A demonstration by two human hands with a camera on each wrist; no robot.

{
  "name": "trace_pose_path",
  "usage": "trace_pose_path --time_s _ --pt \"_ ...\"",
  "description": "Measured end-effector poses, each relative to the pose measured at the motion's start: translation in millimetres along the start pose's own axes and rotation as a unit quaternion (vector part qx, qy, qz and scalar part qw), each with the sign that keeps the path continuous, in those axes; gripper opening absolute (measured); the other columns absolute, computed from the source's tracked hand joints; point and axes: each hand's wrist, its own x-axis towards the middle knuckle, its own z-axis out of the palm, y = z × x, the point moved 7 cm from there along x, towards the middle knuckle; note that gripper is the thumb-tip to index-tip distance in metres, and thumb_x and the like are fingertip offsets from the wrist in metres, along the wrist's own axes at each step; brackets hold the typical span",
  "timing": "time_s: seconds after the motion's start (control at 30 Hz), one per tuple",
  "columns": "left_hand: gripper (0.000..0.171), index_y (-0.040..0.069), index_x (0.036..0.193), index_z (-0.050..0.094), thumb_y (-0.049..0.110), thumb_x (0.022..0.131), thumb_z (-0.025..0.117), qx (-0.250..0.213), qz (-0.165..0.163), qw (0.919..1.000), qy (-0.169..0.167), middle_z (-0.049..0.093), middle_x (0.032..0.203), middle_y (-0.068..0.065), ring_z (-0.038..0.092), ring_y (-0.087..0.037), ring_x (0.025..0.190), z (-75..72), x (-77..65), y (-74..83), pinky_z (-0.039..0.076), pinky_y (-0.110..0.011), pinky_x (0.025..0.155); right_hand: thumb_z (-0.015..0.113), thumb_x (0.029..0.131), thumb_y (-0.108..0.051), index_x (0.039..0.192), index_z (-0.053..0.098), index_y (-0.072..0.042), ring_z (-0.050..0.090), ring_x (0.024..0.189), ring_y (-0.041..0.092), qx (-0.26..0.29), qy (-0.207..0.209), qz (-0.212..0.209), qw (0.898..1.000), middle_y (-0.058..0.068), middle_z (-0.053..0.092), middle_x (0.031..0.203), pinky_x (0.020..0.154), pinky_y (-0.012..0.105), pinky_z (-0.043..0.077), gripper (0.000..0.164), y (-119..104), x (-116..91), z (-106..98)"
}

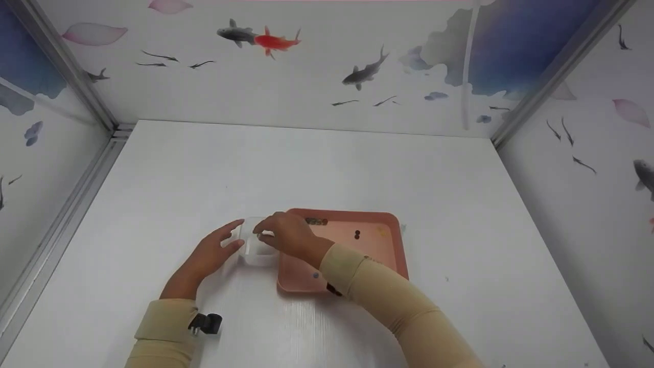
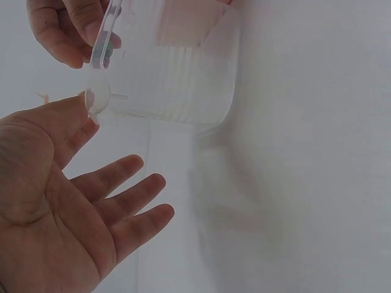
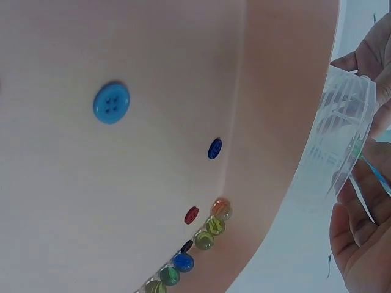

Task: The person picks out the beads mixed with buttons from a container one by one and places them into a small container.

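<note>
— Where are your hands?

— Lower centre of the head view: your right hand point(image 1: 286, 235) pinches the hinged lid of the small clear ribbed plastic box point(image 1: 254, 247), which sits on the white counter point(image 1: 327, 168) against the left edge of the pink square plastic tray point(image 1: 393, 225).

— And your left hand point(image 1: 212, 250)?

— Fingers straight and spread, holding nothing, thumb at the box's left wall. Glass marbles point(image 3: 204, 239) and coloured buttons point(image 3: 111, 102) lie in the tray.
</note>
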Motion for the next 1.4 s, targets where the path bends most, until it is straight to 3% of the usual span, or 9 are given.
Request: trace_pose_path --time_s 0.3,0.77,0.9,1.1,1.4 --pt "0.057 0.018 0.151 0.033 0.034 0.100 0.053 0.016 -0.009 0.9998 0.003 0.030 0.154 -0.020 0.032 -0.044 0.138 0.7 1.8 -1.3 0.031 -0.064 0.107 0.070 0.091 -0.019 0.123 0.068 -0.020 0.059 0.116 0.009 -0.016 -0.002 -0.013 1.000 -0.007 0.068 0.120 0.096 0.023 0.048 0.032 -2 1 1" --pt "0.056 0.017 0.151 0.034 0.031 0.100 0.053 0.016 -0.002 0.9999 0.006 0.032 0.153 -0.021 0.033 -0.045 0.137 0.0 2.9 -3.1 0.031 -0.064 0.106 0.070 0.091 -0.026 0.132 0.062 -0.022 0.051 0.128 0.013 -0.056 0.043 -0.068 0.995 -0.001 0.057 0.137 0.104 0.028 0.043 0.042 -6 -4 -4" --pt "0.056 0.016 0.151 0.033 0.031 0.101 0.052 0.013 -0.004 0.9999 0.000 0.030 0.154 -0.021 0.032 -0.045 0.138 0.7 2.1 -2.7 0.029 -0.065 0.107 0.069 0.090 -0.032 0.135 0.058 -0.022 0.045 0.134 0.017 -0.095 0.057 -0.089 0.990 0.000 0.051 0.143 0.108 0.036 0.041 0.047 -9 -7 -8" --pt "0.057 0.017 0.152 0.032 0.032 0.101 0.052 0.013 -0.012 0.9999 -0.002 0.029 0.155 -0.021 0.030 -0.045 0.139 2.3 3.1 -3.2 0.029 -0.065 0.107 0.063 0.092 -0.045 0.144 0.047 -0.026 0.029 0.144 0.022 -0.135 0.030 -0.072 0.988 0.001 0.038 0.153 0.112 0.050 0.033 0.057 -8 -9 -8" --pt "0.058 0.018 0.153 0.030 0.035 0.101 0.050 0.017 -0.009 0.9998 -0.003 0.029 0.155 -0.021 0.030 -0.046 0.138 2.6 1.9 -3.6 0.030 -0.066 0.106 0.059 0.091 -0.053 0.147 0.041 -0.029 0.020 0.147 0.023 -0.159 0.025 -0.058 0.985 0.000 0.028 0.158 0.112 0.056 0.029 0.064 -8 -10 -12"
